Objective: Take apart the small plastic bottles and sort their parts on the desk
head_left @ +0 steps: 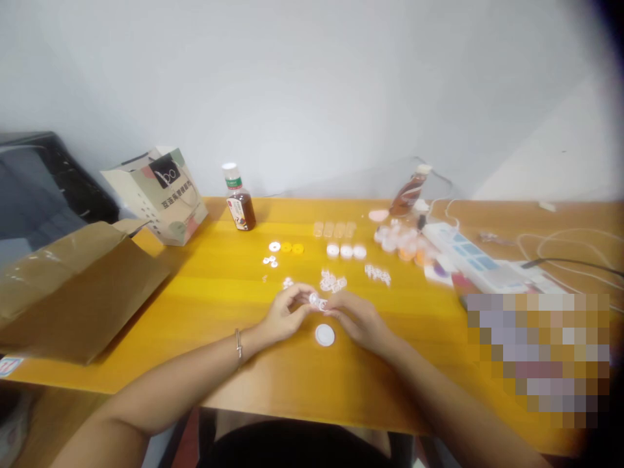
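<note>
Your desk [244, 383] carries one cardboard box [88, 286], one paper bag [168, 201] with printed characters too blurred to read, and two bottles [242, 211], labels illegible. You have one white disc [325, 335], four translucent cups [329, 229], three white caps [346, 251] and two yellow discs [287, 247]. Your left hand [292, 312] and right hand [358, 315] are both pinched on a small white ring-like part [318, 301], just beyond the white disc.

Markings: mostly illegible.
Ten o'clock, paper bag [181, 218]: pale letters, apparently "bo", on black panel [158, 178]; Chinese characters below, blurred. Eleven o'clock, bottle [238, 201]: label print too small.
</note>
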Demonstrator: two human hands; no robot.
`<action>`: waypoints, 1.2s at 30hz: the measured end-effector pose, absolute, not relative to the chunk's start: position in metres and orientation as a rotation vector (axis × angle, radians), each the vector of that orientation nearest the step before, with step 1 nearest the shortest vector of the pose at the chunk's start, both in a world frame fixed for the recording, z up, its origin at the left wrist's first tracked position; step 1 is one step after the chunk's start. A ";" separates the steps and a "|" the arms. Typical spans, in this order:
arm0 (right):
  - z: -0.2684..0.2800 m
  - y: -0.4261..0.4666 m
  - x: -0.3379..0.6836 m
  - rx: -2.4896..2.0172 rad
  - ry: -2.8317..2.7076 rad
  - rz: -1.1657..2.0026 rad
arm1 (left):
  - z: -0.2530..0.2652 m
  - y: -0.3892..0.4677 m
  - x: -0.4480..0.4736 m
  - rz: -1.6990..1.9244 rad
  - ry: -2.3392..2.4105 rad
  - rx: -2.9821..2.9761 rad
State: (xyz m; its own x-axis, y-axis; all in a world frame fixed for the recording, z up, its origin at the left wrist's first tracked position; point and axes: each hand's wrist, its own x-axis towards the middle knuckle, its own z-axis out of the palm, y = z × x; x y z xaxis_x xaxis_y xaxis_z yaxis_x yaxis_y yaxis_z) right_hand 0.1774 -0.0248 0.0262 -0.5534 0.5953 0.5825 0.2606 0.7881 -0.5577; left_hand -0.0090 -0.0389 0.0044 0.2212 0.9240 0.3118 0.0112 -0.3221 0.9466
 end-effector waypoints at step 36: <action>-0.001 0.026 0.196 -1.142 -1.989 0.476 | 0.006 -0.041 -0.011 1.203 0.993 1.704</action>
